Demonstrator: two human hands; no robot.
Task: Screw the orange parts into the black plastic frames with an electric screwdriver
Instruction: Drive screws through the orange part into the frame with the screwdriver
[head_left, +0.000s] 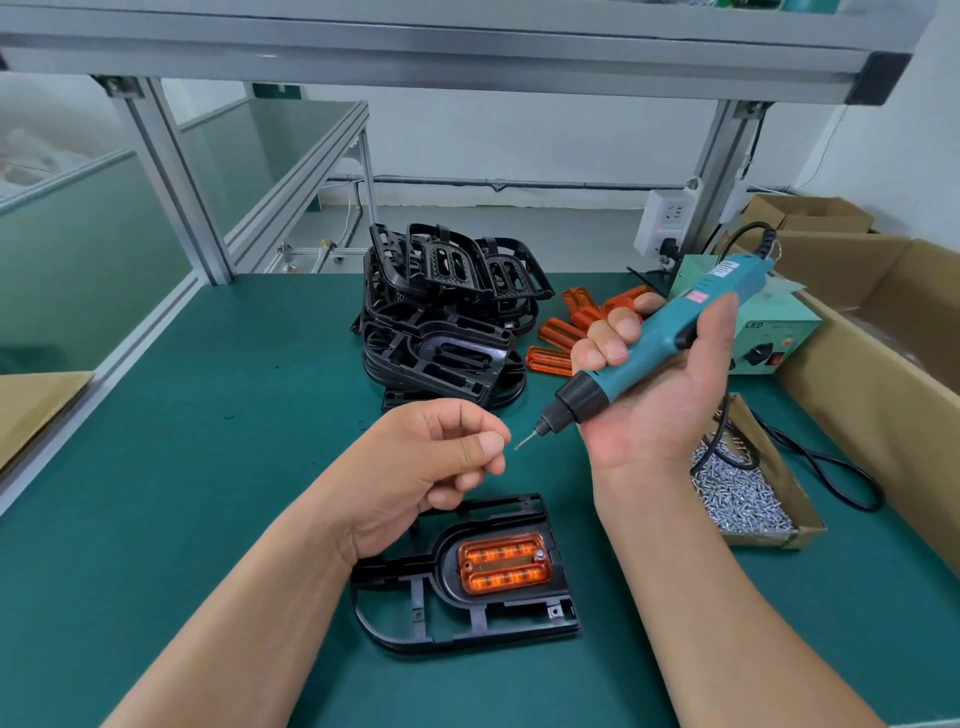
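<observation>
Both hands hover over a green mat (208, 467). The right hand (649, 400) grips the screwdriver (670, 332). The left hand (431, 467) pinches its fingers together by the bit, on what is unclear. Below the left hand lies a frame (467, 621) holding an orange part (503, 566). Aluminium posts (176, 182) and a white wall (519, 135) stand beyond.

place: factory assembly bench | green mat (208, 493) | aluminium frame (176, 176) | screw box (748, 499)
</observation>
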